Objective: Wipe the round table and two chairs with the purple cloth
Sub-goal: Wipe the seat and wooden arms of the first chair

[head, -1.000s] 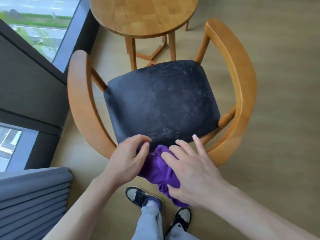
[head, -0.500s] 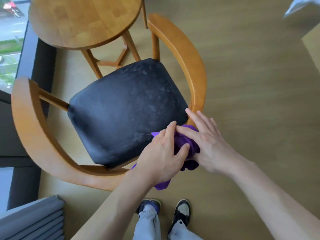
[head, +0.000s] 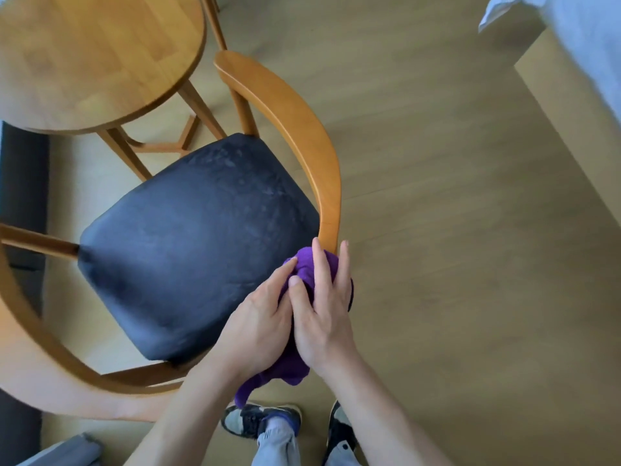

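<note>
The purple cloth [head: 304,268] is bunched over the wooden curved rail [head: 302,129] of a chair, at the rail's right side beside the dark padded seat [head: 195,237]. My right hand [head: 324,311] lies over the cloth with straight fingers pointing up the rail and its thumb on the cloth's inner side. Pressed against it from the left is my left hand [head: 260,319], whose index finger touches the cloth. A tail of the cloth hangs down between my wrists. The round wooden table [head: 100,62] stands beyond the chair at the upper left.
White bedding [head: 588,35] on a light wooden bed base [head: 571,136] fills the upper right. A dark window frame [head: 20,196] runs along the left, with a grey curtain [head: 60,452] at the bottom left. My shoes [head: 262,422] stand on the wooden floor behind the chair.
Both hands and the cloth have slid from the back middle of the rail round to its right side. My view has turned to the right, bringing the bed into view.
</note>
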Demonstrator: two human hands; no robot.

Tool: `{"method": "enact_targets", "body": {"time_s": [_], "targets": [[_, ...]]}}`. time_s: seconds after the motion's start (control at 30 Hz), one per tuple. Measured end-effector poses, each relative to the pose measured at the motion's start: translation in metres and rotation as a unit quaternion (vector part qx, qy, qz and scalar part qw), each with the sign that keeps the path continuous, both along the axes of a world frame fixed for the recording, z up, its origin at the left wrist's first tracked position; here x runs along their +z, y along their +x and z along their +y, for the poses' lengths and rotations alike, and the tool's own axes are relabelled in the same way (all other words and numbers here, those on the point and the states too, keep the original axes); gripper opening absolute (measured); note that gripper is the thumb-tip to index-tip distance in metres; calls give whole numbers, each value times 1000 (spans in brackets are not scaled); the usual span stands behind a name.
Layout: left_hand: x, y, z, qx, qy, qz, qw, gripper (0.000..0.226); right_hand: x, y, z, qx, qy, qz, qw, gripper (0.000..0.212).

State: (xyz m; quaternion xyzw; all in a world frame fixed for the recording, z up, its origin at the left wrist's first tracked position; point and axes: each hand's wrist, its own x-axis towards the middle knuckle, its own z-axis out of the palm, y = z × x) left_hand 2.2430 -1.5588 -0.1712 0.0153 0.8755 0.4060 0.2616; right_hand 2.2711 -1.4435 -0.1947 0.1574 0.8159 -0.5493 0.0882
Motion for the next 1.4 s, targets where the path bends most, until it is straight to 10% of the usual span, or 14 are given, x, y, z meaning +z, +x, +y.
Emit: {"method": "enact_targets", "body": {"time_s": [0.43, 0.73, 1.0, 1.4], "targets": [[-18, -44, 39, -11, 21, 61, 998, 69, -44, -164, 58, 8, 155, 48, 987, 66], [-20, -44, 63, -65, -80, 82, 991, 72, -54, -196, 64, -99, 35, 86, 991, 48], [-26, -94, 101, 135, -37, 86, 986, 47, -50, -211, 82, -4, 44, 59, 997, 45], [-36, -107, 133, 94, -126, 68, 985, 82, -55, -264, 84, -51, -77, 27, 995, 32]]}}
